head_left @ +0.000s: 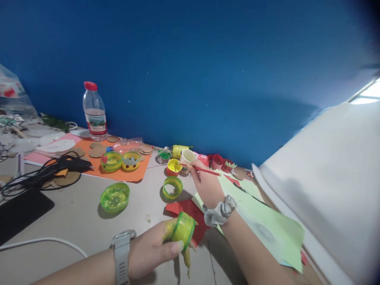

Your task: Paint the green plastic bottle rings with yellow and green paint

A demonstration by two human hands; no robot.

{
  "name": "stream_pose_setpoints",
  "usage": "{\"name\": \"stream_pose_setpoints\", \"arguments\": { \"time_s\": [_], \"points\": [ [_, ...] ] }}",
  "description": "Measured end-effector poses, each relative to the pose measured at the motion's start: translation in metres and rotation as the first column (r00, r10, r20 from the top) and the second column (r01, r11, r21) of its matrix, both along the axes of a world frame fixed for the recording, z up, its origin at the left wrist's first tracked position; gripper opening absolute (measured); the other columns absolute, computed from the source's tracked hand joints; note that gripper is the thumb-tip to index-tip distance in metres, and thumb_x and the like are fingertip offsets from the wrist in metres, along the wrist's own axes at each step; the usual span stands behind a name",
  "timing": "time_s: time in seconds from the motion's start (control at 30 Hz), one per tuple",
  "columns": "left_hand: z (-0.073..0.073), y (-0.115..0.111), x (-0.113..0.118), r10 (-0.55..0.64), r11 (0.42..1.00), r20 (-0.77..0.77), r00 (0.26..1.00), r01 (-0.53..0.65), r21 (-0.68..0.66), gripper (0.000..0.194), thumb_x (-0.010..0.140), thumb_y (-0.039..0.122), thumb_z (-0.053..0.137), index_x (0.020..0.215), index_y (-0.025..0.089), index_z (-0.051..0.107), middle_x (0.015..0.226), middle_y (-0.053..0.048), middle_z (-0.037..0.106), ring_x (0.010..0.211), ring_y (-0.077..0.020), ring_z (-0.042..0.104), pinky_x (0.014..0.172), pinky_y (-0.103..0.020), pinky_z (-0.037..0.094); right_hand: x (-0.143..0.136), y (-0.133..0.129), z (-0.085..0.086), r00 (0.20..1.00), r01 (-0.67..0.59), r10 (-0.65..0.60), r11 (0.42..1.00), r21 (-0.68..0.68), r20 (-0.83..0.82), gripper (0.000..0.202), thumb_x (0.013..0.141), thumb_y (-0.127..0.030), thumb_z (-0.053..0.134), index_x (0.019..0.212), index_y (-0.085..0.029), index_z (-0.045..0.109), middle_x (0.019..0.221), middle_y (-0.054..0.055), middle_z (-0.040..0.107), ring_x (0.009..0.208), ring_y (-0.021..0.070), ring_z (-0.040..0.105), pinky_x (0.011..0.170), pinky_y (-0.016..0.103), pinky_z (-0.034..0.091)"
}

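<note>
My left hand, with yellow paint on its fingers, holds a yellow and green painted ring near the table's front. A red paintbrush is pinched in my right hand, its tip over a small cup of yellow paint. Just below that cup lies a green and yellow ring. A white cup stands behind my right fingers, and a cup of green paint is to the left. Farther left sits a green painted plastic bowl.
An orange sheet bears two painted rings and cardboard discs. Behind it stands a water bottle. Black cables and a black phone-like slab are at left. Green paper lies under my right arm, beside red paper.
</note>
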State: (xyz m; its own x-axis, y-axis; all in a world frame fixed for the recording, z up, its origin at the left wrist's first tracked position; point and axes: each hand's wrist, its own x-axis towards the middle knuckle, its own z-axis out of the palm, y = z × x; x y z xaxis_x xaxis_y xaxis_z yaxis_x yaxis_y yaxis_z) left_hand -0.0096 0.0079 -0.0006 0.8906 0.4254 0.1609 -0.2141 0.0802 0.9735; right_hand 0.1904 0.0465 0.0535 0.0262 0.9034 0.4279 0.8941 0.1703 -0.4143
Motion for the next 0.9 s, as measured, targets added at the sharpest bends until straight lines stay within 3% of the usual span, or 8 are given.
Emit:
{"name": "stream_pose_setpoints", "arguments": {
  "time_s": [0.37,0.9],
  "points": [
    [-0.0016,-0.0006,0.0022,-0.007,1.0,-0.002,1.0,0.007,-0.01,0.058,0.085,0.067,0.042,0.097,0.012,0.057,0.084,-0.006,0.056,0.079,-0.0196,0.058,0.075,-0.032,0.047,-0.0055,-0.0022,-0.0024,0.998,-0.049,0.048,0.999,0.01,0.044,0.019,0.096,-0.026,0.04,0.098,-0.025,0.059,0.097,0.004,0.068,0.088,0.0209,0.064,0.076,0.033,0.049],
    [-0.0076,-0.0018,0.0018,-0.029,0.997,0.019,0.999,0.03,-0.066,0.058,0.085,0.063,0.047,0.106,0.01,0.056,0.093,-0.012,0.06,0.082,-0.0201,0.058,0.071,-0.031,0.049,-0.0055,-0.0014,-0.0023,0.996,-0.064,0.062,0.997,0.036,0.057,0.017,0.095,-0.026,0.042,0.098,-0.025,0.059,0.098,0.005,0.068,0.09,0.0211,0.064,0.078,0.036,0.051]
  ]
}}
